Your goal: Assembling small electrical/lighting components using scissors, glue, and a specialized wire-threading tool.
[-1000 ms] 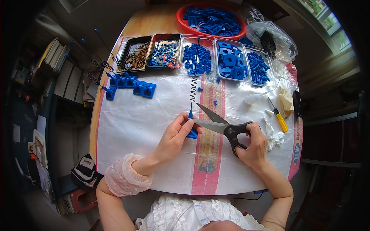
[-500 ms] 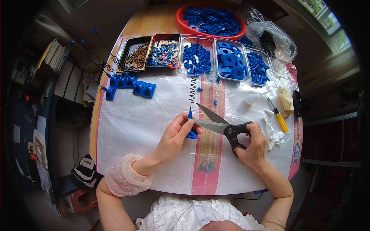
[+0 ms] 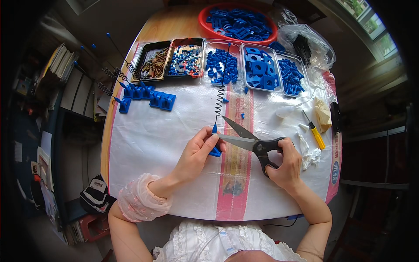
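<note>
My left hand (image 3: 195, 153) is closed around a blue plastic piece (image 3: 214, 152), its fingers covering much of it. From the piece a blue cone (image 3: 214, 129) points up, and a black coiled spring wire (image 3: 219, 101) rises out of it, its thin upper end crossing in front of a parts tray. My right hand (image 3: 286, 165) grips black-handled scissors (image 3: 258, 147) by the loops. Their blades stand apart and point left; the lower blade's tip reaches my left thumb, and I cannot tell whether it touches the piece.
Trays of brass-coloured screws (image 3: 156, 61), small metal parts (image 3: 185, 59) and blue pieces (image 3: 261, 67) line the back. Behind them stands a red basin (image 3: 203, 22) of blue parts. Assembled spring pieces (image 3: 139, 92) lie left; a yellow screwdriver (image 3: 317, 137) and crumpled white scraps (image 3: 310, 157) lie right.
The spring wire's upper end has swung slightly to the right. Both hands and the scissors have barely moved, and the blades remain apart.
</note>
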A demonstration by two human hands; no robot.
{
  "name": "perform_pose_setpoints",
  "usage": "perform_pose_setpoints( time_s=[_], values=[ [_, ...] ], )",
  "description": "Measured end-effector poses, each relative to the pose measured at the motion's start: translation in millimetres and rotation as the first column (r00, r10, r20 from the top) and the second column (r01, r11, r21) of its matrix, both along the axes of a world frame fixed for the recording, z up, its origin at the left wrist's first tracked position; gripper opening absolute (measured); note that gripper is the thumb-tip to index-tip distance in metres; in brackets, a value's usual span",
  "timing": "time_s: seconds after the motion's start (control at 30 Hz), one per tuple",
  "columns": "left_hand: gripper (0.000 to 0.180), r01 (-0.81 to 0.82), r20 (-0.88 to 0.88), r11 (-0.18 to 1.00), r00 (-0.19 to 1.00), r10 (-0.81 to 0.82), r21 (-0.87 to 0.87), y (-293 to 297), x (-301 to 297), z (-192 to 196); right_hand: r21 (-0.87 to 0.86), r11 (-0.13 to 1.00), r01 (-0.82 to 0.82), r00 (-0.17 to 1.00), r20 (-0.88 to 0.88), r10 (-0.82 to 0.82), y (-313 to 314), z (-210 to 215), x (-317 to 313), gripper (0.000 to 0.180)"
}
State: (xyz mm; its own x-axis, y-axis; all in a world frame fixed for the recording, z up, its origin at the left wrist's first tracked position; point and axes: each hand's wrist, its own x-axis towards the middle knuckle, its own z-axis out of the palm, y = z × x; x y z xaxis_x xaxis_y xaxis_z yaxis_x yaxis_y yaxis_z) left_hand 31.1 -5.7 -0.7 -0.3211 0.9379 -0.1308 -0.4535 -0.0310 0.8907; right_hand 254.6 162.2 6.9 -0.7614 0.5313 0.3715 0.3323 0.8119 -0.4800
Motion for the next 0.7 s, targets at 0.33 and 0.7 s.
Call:
perform_pose_setpoints(
  time_s=[0.33, 0.7],
  values=[
    [0.021, -0.011, 0.023, 1.000, 1.000, 0.011, -0.007, -0.5, 2.6, 4.4, 0.007, 1.000, 0.001, 1.000, 0.006, -0.001, -0.1, -0.2, -0.6, 0.049],
    [0.021, -0.013, -0.019, 1.000, 1.000, 0.013, -0.015, -0.8, 0.8, 1.4, 0.013, 1.000, 0.005, 1.000, 0.016, -0.005, -0.7, 0.6, 0.0, 0.049]
  ],
)
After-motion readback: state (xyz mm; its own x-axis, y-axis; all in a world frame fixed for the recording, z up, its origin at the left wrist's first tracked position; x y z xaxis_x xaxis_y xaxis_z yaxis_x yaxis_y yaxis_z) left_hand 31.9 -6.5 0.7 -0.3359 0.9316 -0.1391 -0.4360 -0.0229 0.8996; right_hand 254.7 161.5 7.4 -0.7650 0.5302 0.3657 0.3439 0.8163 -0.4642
